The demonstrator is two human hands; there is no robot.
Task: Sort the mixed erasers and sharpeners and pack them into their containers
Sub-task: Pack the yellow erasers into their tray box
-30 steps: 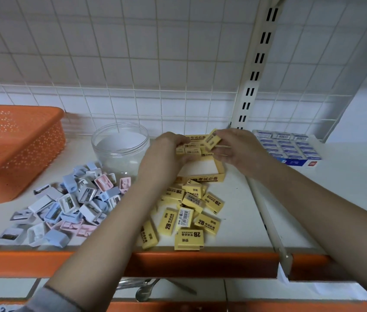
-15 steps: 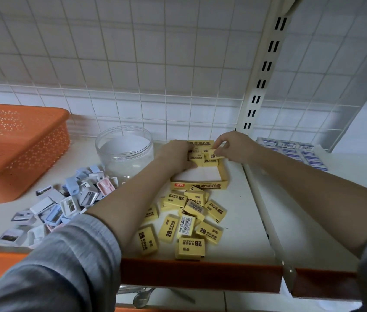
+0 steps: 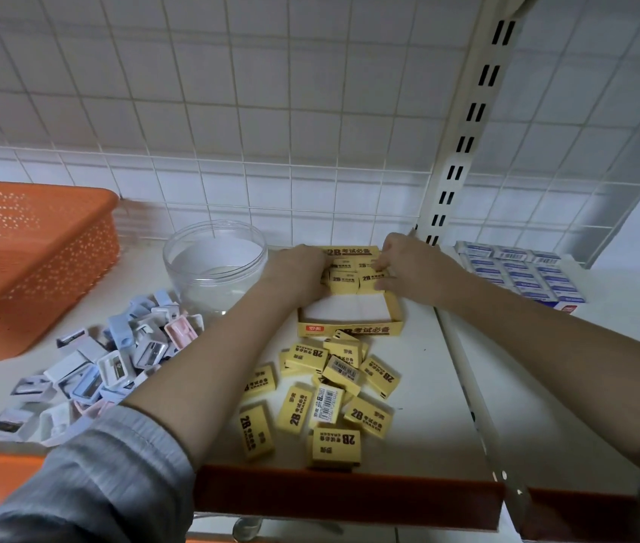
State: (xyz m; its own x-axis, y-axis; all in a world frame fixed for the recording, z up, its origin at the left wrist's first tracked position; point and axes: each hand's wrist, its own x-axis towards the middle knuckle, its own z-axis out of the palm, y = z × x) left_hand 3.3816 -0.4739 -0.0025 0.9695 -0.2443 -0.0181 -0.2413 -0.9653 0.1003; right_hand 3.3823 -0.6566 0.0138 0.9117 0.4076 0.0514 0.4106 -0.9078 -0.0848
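Head view shows both forearms stretched forward over the shelf (image 3: 436, 405), hands meeting at the far end of the yellow cardboard box (image 3: 349, 329). The left hand (image 3: 297, 274) lies knuckles-up with its fingers curled down onto the left side of the packed erasers (image 3: 353, 274); its grip is hidden under the knuckles, so I cannot tell whether it pinches one or only presses. The right hand (image 3: 408, 266) comes in from the other side, thumb and fingertips narrowly pinching the rightmost eraser of that row.

Half a second ago the hands sat in nearly the same spot; since then they have drawn closer against the row, and a full second ago the right hand held an eraser lifted above the box, which now lies down among the others.

Nearer the person than the hands, the box's white floor is bare, and just in front of its printed wall a heap of loose erasers (image 3: 330, 389) lies scattered, small yellow paper-sleeved blocks, some showing barcodes. Left of the left forearm, a pile of sharpeners (image 3: 114, 358) in blue, white and pink plastic spreads out. Beside the left hand stands a round clear plastic jar (image 3: 214, 264), and further left a perforated orange basket (image 3: 36, 260). Right of the right hand, blue-and-white boxed erasers (image 3: 518, 274) sit in neat rows.
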